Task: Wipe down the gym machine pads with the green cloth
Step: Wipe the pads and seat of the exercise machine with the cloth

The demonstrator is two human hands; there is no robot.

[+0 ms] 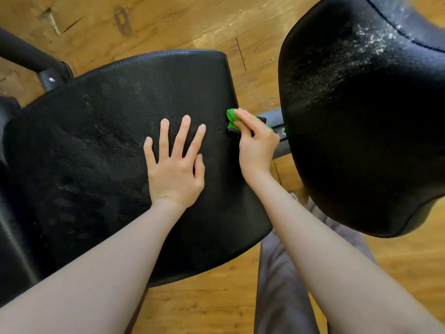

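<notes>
While your left hand [175, 165] lies flat with fingers spread on the black seat pad [115, 131], your right hand [256, 143] grips the bunched green cloth [231, 116] at that pad's right edge. The second black pad [361, 116], flecked white near its top, stands just to the right above the wooden floor [192, 20].

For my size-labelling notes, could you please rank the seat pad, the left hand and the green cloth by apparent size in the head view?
1. Seat pad, by far.
2. Left hand.
3. Green cloth, mostly hidden in the right hand, so its true size is unclear.
</notes>
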